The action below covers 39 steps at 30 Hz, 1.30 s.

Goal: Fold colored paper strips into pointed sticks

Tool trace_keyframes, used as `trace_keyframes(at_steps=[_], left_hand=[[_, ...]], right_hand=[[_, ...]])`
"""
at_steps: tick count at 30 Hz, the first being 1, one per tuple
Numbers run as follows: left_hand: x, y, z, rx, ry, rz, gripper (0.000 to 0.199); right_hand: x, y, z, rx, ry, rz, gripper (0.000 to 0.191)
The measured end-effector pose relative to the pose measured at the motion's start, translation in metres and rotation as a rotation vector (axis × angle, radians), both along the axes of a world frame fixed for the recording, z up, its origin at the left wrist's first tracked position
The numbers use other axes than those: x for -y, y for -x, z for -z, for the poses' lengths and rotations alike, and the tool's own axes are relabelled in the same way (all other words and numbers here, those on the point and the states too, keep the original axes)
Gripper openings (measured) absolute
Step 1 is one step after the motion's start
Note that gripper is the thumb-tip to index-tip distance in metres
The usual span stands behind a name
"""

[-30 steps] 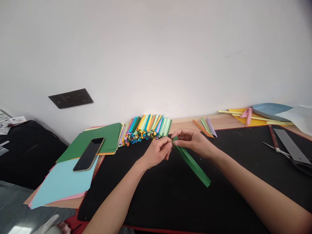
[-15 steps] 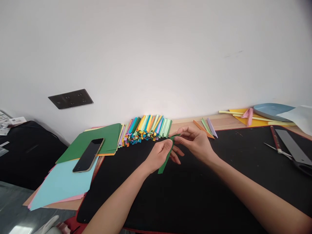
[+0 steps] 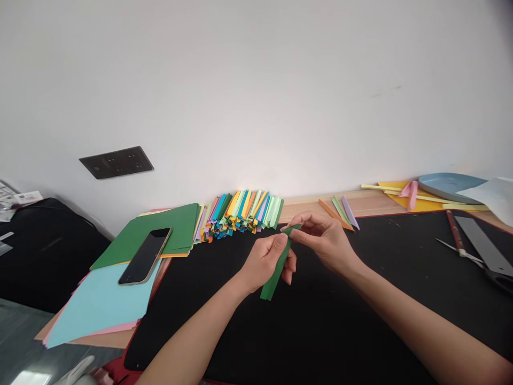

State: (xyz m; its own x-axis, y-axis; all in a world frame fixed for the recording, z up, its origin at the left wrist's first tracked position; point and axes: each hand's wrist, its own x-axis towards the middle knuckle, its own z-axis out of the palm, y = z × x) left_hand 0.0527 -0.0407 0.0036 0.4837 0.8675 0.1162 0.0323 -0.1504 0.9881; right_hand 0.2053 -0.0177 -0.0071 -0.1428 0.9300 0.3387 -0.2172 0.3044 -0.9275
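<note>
A folded green paper strip [image 3: 274,280] slants between my hands above the black mat [image 3: 340,331]. My left hand [image 3: 265,259] grips it near the upper part, thumb on top and fingers behind. At the strip's top end, my right hand [image 3: 320,235] pinches it between thumb and fingers, so part of that end is hidden. Beyond my hands lies a pile of folded coloured paper strips [image 3: 240,211]. Orange, light green and purple strips [image 3: 340,211] rest just behind my right hand.
Green [image 3: 148,230] and light blue paper sheets [image 3: 104,305] lie at left with a phone [image 3: 146,255] on them. At right are scissors [image 3: 500,278], a metal ruler [image 3: 481,240], a red-handled knife [image 3: 456,232] and a blue tray [image 3: 452,184]. A wall stands behind.
The green strip's lower end has swung slightly down and shows wider. My left hand's fingers have curled in behind it, and my right hand has shifted a little right and down.
</note>
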Motion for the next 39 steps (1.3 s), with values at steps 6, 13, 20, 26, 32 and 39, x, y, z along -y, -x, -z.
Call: trace_keyframes(at_steps=[6,13,20,26,32,39], left_hand=[[-0.0015,0.0004,0.0007,0.037,0.023,0.024,0.053],[0.0008,0.0001,-0.0031,-0.007,0.017,-0.047,0.053],[0.0015,-0.0016,-0.0022,0.001,0.016,-0.082,0.049],[0.0015,-0.0041,-0.0005,0.019,0.025,-0.126,0.048],[0.001,-0.0053,0.0016,0.003,0.024,-0.165,0.05],[0.0002,-0.0048,0.0032,-0.06,0.021,-0.126,0.054]], right_hand=[[-0.0004,0.0008,-0.001,0.023,-0.029,-0.033,0.022],[0.0003,0.0013,-0.003,0.029,-0.003,-0.076,0.021],[0.0001,0.0008,-0.0025,0.023,0.03,-0.104,0.021],[-0.0007,0.0001,-0.0012,0.021,0.033,-0.116,0.02],[-0.001,-0.0002,-0.0014,0.047,0.017,-0.123,0.026],[-0.0017,0.0039,0.0024,0.072,0.033,-0.072,0.029]])
